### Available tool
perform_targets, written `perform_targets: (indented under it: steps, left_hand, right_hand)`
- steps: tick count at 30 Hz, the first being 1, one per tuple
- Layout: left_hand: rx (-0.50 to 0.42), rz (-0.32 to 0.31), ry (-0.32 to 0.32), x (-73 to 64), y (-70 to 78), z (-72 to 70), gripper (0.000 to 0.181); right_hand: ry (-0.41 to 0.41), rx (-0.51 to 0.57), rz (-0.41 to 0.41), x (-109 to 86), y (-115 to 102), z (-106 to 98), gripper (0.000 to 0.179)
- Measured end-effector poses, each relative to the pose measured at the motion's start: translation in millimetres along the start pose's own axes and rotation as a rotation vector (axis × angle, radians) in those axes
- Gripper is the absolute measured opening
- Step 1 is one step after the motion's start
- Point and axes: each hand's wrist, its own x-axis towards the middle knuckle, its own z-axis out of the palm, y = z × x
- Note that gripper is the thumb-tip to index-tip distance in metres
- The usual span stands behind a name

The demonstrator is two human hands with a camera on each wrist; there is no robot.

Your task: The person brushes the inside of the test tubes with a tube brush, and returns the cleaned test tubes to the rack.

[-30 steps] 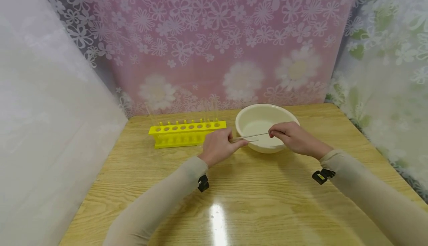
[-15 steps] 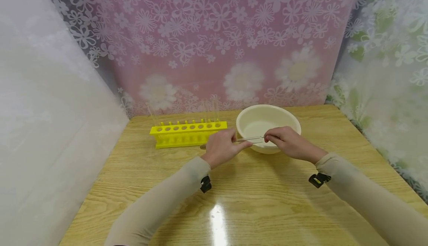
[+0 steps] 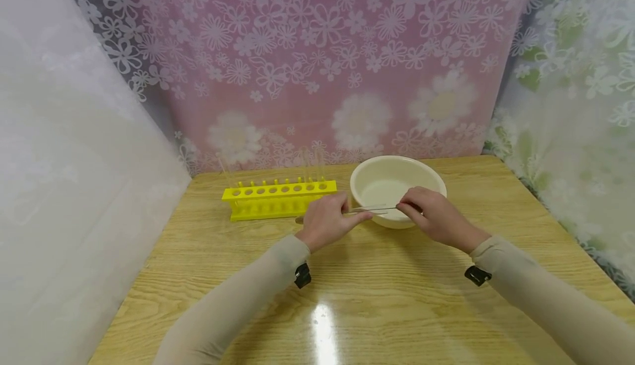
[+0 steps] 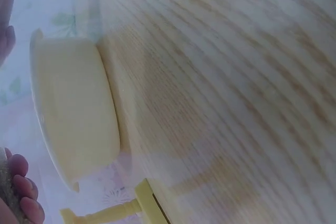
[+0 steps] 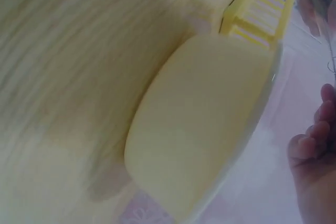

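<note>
My left hand (image 3: 324, 220) grips a clear glass test tube (image 3: 368, 210) lying nearly level, its open end pointing right over the bowl's near rim. A test tube brush sits inside the tube; its thin wire handle (image 3: 391, 208) comes out of the mouth. The fingers of my right hand (image 3: 436, 216) pinch that wire's end. In the left wrist view, grey-brown bristles (image 4: 8, 192) show within the tube beside curled fingertips. Behind and below both hands stands a cream plastic bowl (image 3: 364, 175); whether it holds water is unclear.
A yellow test tube rack (image 3: 278, 189) stands left of the bowl. One clear tube leans at its left end and others stand at its right end. The wooden table (image 3: 278, 310) meets a flowered pink curtain (image 3: 307, 67) behind and pale curtains at both sides.
My right hand moved left, pushing the brush wire deeper into the tube, then drew back slightly right. The left hand keeps its grip, and the tube stays about level.
</note>
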Motion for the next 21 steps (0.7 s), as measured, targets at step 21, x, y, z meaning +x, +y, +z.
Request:
perform_targets:
  steps: [21]
  left_hand:
    - [0.086,0.092,0.067,-4.6,-5.1,1.3,0.055]
  right_hand:
    - [-0.075,0.092,0.162,-3.8,-13,0,0.004]
